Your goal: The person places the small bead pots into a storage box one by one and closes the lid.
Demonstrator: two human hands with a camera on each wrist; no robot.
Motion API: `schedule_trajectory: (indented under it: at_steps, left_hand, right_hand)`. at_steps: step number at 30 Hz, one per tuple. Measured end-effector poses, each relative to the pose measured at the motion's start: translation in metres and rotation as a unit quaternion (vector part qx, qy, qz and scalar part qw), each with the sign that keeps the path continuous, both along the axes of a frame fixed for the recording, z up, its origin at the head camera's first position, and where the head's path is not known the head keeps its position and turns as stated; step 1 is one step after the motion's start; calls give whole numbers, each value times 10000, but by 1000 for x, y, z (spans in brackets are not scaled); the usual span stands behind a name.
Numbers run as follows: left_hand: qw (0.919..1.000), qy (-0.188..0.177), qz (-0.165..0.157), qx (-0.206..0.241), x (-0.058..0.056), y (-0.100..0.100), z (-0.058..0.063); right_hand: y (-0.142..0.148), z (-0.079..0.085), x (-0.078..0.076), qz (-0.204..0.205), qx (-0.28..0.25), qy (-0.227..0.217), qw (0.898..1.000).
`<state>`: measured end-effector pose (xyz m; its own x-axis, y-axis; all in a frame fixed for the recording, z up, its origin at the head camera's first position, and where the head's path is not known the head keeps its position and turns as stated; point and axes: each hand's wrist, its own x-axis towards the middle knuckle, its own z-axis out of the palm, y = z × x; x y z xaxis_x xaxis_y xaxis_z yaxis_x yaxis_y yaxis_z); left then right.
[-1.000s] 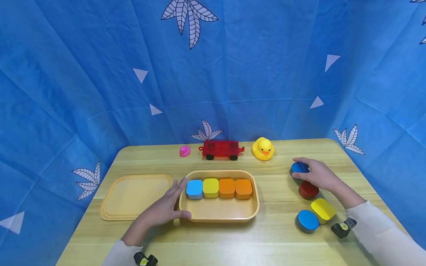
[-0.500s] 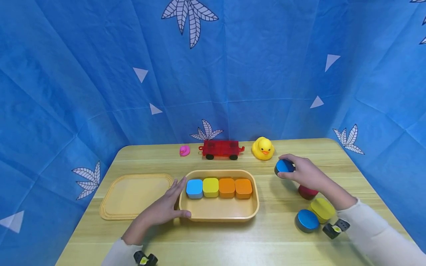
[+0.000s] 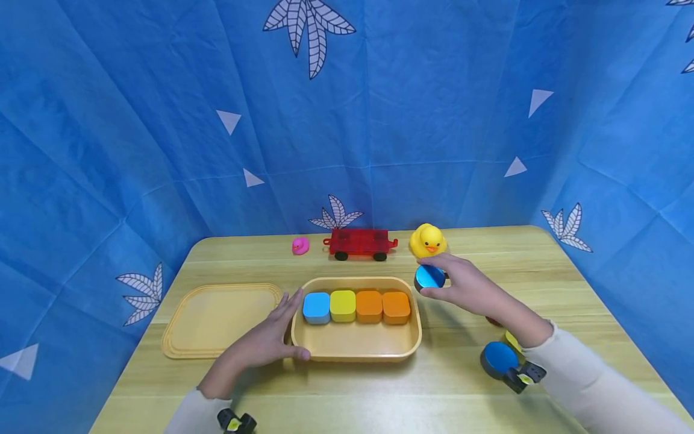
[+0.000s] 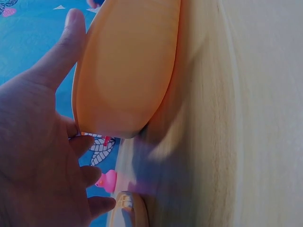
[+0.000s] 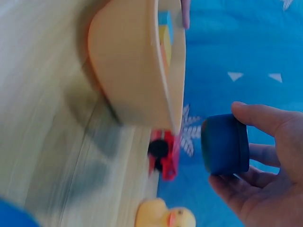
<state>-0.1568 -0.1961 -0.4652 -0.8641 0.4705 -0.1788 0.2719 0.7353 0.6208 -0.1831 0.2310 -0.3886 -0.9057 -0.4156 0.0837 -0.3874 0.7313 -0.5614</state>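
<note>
My right hand (image 3: 461, 286) pinches a blue round block (image 3: 430, 277) between thumb and fingers, just past the right rim of a cream oval tub (image 3: 358, 352). In the right wrist view the blue round block (image 5: 225, 144) is lifted off the table, close to the wall of the tub (image 5: 130, 66). My left hand (image 3: 265, 334) lies along the left end of the tub, thumb at its front rim and fingers extended. Inside the tub stands a row of square blocks: light blue (image 3: 317, 308), yellow (image 3: 343, 306), and two orange (image 3: 368, 307).
Under my right forearm are another blue round block (image 3: 499, 360) and a mostly hidden yellow block (image 3: 512, 342). A cream lid (image 3: 222, 319) lies at left. Along the back stand a pink duck (image 3: 300, 245), a red toy wagon (image 3: 360, 242) and a yellow duck (image 3: 428, 241).
My right hand has carried the blue round block leftward from the right side of the table to the tub's right rim. The left hand has stayed at the tub.
</note>
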Motion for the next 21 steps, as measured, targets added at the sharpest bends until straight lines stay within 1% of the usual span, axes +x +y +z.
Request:
schedule_trajectory:
  at_steps: [3, 5, 8, 12, 16, 21]
  left_hand:
    - [10000, -16, 5, 17, 0, 0, 0]
    - [10000, -26, 11, 23, 0, 0, 0]
    - [10000, -47, 18, 33, 0, 0, 0]
    - [10000, 11, -21, -3, -1, 0, 0]
    - [9999, 78, -63, -51, -1, -1, 0]
    - [10000, 29, -46, -65, 0, -1, 0]
  right_hand:
    - [-14, 1, 2, 229, -105, 39, 9997]
    - [-24, 0, 3, 317, -219, -51, 9992]
    - [-40, -3, 4, 423, -368, -179, 9983]
    - [-59, -9, 5, 597, -514, -219, 9967]
    - [-77, -13, 8, 797, -544, -214, 9951]
    - [-99, -17, 11, 1073, -471, -267, 9927]
